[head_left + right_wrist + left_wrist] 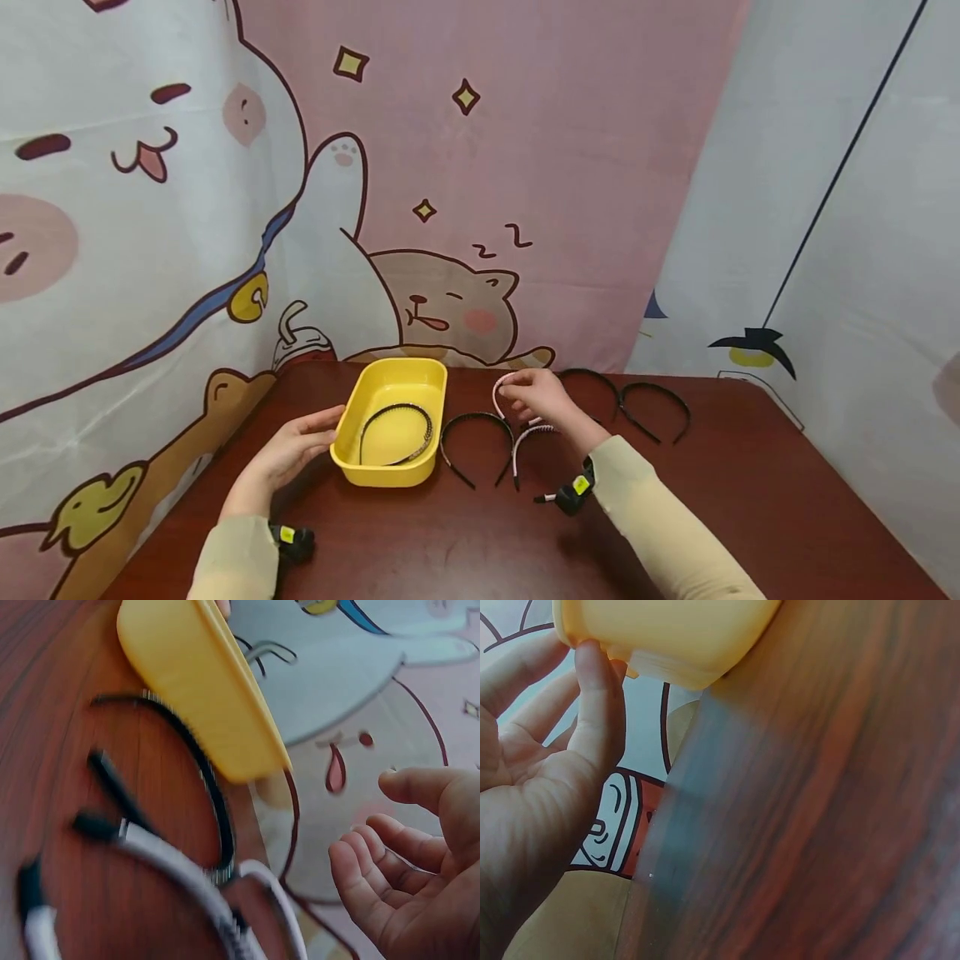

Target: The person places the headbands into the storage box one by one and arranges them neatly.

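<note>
My left hand (288, 450) touches the left rim of a yellow plastic bin (384, 476) with its thumb and fingertips. Inside the bin lies a black headband (397, 406). In the left wrist view, the fingers (596, 690) are fairly straight against the bin's lip. My right hand (542, 395) hovers over a pale pink headband (496, 396), overlapping it in the head view. From the right wrist, a gap shows between thumb and loosely bent fingers (352, 874), with nothing held. Another pale headband (516, 457), with dark tips, lies just nearer to me.
A dark headband (477, 415) lies between the bin and the right hand. Two more black headbands, one farther back (588, 372) and one at the right (656, 386), rest on the brown table (465, 550). A cartoon-printed cloth (600, 167) hangs behind.
</note>
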Demonstrator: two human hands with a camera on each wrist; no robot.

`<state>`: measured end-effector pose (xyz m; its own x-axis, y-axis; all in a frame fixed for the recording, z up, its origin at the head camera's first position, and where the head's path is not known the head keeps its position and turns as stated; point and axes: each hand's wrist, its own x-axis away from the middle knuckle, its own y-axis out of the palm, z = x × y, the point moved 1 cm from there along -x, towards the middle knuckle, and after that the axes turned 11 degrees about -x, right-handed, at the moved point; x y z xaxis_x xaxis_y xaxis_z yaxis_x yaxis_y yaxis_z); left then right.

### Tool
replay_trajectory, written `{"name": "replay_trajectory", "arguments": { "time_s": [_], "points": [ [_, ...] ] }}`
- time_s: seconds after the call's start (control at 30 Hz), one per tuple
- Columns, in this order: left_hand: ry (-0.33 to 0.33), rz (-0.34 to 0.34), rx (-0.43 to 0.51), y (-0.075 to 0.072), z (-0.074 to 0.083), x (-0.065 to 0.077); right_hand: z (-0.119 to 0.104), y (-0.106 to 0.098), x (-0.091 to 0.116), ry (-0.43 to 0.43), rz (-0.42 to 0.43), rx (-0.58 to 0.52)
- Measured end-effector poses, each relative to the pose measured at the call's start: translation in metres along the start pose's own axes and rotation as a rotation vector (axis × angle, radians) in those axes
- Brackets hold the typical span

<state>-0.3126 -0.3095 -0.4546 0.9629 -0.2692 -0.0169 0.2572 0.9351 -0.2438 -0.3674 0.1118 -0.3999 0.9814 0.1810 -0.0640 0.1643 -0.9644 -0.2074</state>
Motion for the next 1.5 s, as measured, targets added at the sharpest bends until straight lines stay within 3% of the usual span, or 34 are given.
{"name": "replay_trajectory", "arguments": {
  "time_s": [0.17,0.37,0.87,1.23,1.5],
  "points": [
    [0.016,-0.005,0.006,-0.002,0.001,-0.001,0.02,-0.036,0.011,0.012,0.049,-0.07],
    [0.008,0.007,0.0,-0.003,-0.003,0.003,0.041,-0.065,0.021,0.065,0.074,-0.144],
    [0.013,0.016,0.012,0.0,-0.006,0.001,0.076,-0.113,0.05,0.158,0.03,-0.096],
    [0.001,0.009,0.008,0.004,-0.001,-0.003,0.087,-0.124,0.061,0.252,-0.051,-0.068],
    [-0.003,-0.003,0.0,0.003,0.001,-0.002,0.085,-0.119,0.063,0.216,-0.13,0.024]
  ]
}}
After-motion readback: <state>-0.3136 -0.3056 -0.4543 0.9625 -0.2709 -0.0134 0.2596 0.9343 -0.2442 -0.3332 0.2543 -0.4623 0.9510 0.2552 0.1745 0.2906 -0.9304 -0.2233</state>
